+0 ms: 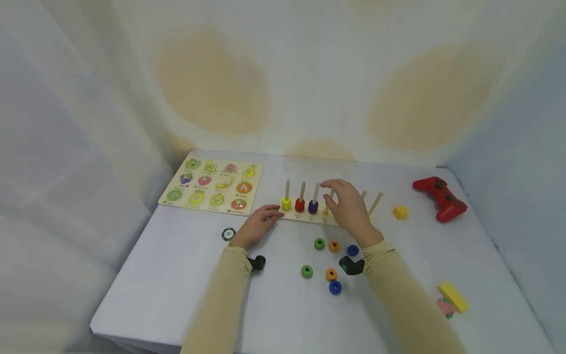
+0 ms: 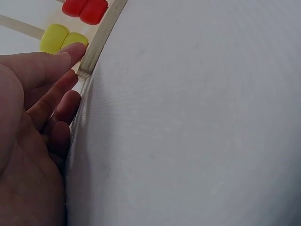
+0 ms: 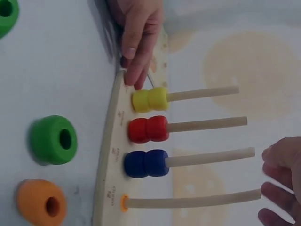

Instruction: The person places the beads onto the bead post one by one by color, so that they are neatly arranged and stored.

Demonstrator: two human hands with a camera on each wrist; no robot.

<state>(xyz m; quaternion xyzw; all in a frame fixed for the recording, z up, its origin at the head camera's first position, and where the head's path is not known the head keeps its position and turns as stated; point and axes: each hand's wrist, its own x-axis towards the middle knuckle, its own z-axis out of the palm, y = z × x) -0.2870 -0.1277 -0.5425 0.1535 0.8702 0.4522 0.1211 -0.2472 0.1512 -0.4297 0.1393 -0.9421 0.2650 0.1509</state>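
Nearest the camera, two beige sleeves (image 1: 221, 300) reach in over a pale table (image 1: 177, 295). Loose rings lie just ahead of them: two blue rings (image 1: 335, 287), two orange rings (image 1: 331, 274) and two green rings (image 1: 307, 271), scattered between the forearms. Off to the right edge sits a yellow block (image 1: 453, 296) on something pink, too blurred to name.

Further in, the left hand (image 1: 256, 227) rests on the table, relaxed fingers (image 2: 56, 61) touching the left end of the peg board (image 3: 109, 155), holding nothing. A small dark round disc (image 1: 228, 234) lies just left of that wrist; it carries a mark that cannot be read.

The right hand (image 1: 347, 206) hovers at the peg tops, fingers (image 3: 282, 157) loosely spread beside the fourth peg (image 3: 193, 201), gripping nothing. On the board, the first peg carries yellow rings (image 3: 149, 99), the second red rings (image 3: 148, 129), the third dark blue rings (image 3: 146, 163). Tiny printing runs along the board's edge, unreadable.

Beyond, a fruit puzzle board (image 1: 212, 187) lies at the back left, its captions too small to read. A yellow cube (image 1: 400, 212) and a red game controller (image 1: 439, 197) sit at the back right. Pale cloth with tan blotches (image 1: 212, 83) walls in the table.
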